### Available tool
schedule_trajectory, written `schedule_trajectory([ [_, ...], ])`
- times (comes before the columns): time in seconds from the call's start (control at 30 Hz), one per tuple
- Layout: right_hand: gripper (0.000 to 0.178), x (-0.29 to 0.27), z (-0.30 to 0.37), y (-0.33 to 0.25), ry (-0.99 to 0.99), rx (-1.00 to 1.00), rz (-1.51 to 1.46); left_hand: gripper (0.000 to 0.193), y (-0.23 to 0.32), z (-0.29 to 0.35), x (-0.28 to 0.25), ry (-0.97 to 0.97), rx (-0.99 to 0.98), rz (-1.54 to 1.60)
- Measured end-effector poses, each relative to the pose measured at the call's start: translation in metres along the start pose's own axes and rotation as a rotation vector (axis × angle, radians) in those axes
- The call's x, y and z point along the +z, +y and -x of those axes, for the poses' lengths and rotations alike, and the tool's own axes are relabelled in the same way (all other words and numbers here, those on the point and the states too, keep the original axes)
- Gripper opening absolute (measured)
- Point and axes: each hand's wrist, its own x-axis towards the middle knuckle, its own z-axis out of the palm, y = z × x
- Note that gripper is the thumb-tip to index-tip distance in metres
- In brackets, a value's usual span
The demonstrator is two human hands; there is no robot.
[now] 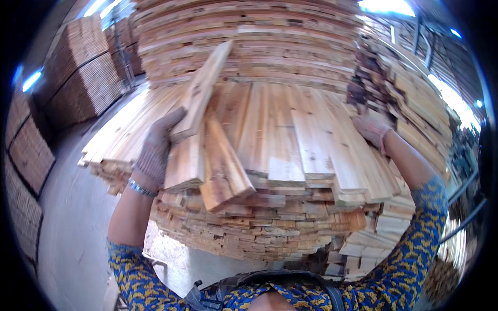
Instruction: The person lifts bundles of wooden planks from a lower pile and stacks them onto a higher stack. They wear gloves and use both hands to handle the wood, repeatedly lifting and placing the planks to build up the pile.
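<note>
Grasping a pale plank (201, 94) near its lower end with the gloved left hand (158, 139), held tilted over the left part of a board stack (270, 230), toward the front edge. Placed at the stack's right edge with the gloved right hand (372, 128): impossible to tell whether closed on a board or merely resting. Just beside the plank, with a loose board (223, 167) lying askew and poking past the front edge. Backed by a taller lumber pile (249, 41) beyond the far edge. Likely stiff and fairly light for its length, yet apt to swing if held by one end. Probably dry, not slippery; hard to break, perhaps splintery. Best taken by both long edges near the middle.
</note>
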Motion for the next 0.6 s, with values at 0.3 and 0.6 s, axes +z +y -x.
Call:
schedule_trajectory([
  [0.3,0.059,-0.095,-0.030,-0.150,0.427,-0.040,-0.825,0.038,0.004,0.012,-0.006,-0.052,-0.023,-0.146],
  [0.6,0.045,-0.177,-0.056,-0.327,0.679,-0.387,-1.324,0.044,0.038,0.041,0.046,-0.132,0.456,-0.271],
])
